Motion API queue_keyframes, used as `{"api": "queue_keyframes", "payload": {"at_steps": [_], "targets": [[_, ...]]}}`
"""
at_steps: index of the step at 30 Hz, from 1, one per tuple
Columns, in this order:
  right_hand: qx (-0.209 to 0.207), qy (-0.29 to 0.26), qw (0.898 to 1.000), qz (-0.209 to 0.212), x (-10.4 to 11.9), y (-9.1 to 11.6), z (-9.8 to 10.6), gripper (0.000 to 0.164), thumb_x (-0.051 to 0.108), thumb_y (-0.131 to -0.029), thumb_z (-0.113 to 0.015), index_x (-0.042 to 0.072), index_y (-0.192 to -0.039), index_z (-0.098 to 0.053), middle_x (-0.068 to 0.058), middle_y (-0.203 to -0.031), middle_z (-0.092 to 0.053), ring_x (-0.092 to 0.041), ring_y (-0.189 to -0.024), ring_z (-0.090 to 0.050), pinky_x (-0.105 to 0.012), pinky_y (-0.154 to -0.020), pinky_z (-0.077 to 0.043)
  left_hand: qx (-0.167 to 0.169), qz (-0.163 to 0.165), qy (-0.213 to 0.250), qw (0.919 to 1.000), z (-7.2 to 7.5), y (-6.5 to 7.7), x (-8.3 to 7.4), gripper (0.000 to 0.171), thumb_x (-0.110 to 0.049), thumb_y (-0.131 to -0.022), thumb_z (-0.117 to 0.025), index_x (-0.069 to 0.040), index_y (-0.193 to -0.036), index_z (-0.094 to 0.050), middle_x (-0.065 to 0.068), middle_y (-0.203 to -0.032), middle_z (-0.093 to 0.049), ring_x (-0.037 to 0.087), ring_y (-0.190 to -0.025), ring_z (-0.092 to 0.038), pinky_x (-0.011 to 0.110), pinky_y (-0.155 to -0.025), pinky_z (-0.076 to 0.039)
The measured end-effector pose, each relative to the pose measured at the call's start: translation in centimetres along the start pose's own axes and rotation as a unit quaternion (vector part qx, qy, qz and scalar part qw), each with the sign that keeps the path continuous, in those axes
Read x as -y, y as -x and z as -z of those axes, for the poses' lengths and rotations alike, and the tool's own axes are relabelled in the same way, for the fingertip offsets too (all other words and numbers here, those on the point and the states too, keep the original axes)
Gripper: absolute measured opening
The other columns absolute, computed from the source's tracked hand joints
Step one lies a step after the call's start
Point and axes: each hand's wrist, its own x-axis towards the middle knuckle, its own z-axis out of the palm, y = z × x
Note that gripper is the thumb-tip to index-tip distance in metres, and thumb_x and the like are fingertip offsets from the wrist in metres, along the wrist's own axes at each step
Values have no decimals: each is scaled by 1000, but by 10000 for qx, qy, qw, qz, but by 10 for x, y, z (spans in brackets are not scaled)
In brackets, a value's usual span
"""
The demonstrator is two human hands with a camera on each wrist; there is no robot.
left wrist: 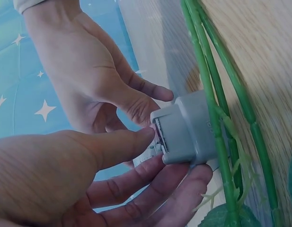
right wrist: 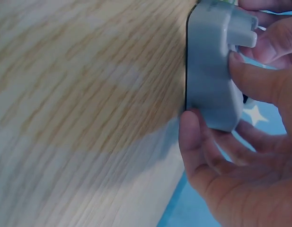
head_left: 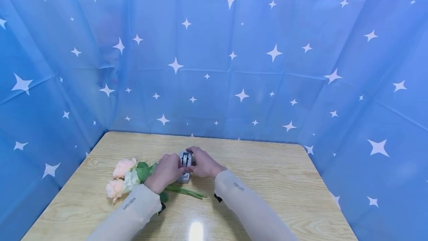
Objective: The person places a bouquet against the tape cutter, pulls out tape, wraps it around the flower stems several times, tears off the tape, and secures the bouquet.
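Observation:
A grey tape dispenser (head_left: 183, 179) stands on the table between both hands, a roll showing in its top. My left hand (head_left: 168, 169) holds its front end. In the left wrist view, the left thumb lies at the cutter edge of the dispenser (left wrist: 186, 132), while the other fingers curl along its side. From the far side my right hand (head_left: 204, 163) grips the body. The right wrist view has its thumb on top of the dispenser (right wrist: 209, 71) and fingertips low on the side and end. Whether a strip of tape is pinched, I cannot tell.
Left of the dispenser lie artificial roses: two peach ones (head_left: 123, 167) and a white rose (head_left: 132, 180). Their green stems (head_left: 187, 192) pass in front of the dispenser under the left wrist. Blue star-patterned curtains (head_left: 214, 55) enclose the wooden table (head_left: 267, 181).

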Motion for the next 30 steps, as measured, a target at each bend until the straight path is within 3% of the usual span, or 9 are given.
{"api": "queue_keyframes", "payload": {"at_steps": [8,21,28,30], "targets": [[-123,95,9999,-68,-5,1,4,68,9,-111,-80,6,-171,-48,-18,-165,-61,-32,-147,-66,-51,-129,-56,35,33,274,9996,-4,-2,-6,34,-7,-105,-83,-8,-74,-68,7,-74,-70,17,-62,-61,26,-57,-49],[-409,-23,9991,-92,-15,5,11,71,2,-104,-83,3,-168,-51,-20,-162,-62,-35,-144,-67,-53,-129,-56,-89,26,698,9975,-15,-10,-10,41,-14,-105,-88,-9,-69,-69,4,-68,-68,13,-58,-56,23,-54,-44],[-457,88,9989,-78,-19,6,15,69,7,-104,-86,1,-165,-53,-22,-157,-62,-32,-131,-69,-52,-123,-59,44,99,905,9958,-21,-13,-10,54,-18,-107,-87,-14,-60,-60,-5,-53,-50,9,-49,-44,22,-49,-36],[-459,52,9989,-99,-18,6,15,68,6,-104,-85,2,-165,-53,-22,-156,-62,-32,-130,-68,-53,-122,-59,48,117,917,9957,-21,-14,-10,53,-18,-107,-87,-14,-61,-61,-4,-54,-51,10,-49,-45,23,-49,-36]]}}
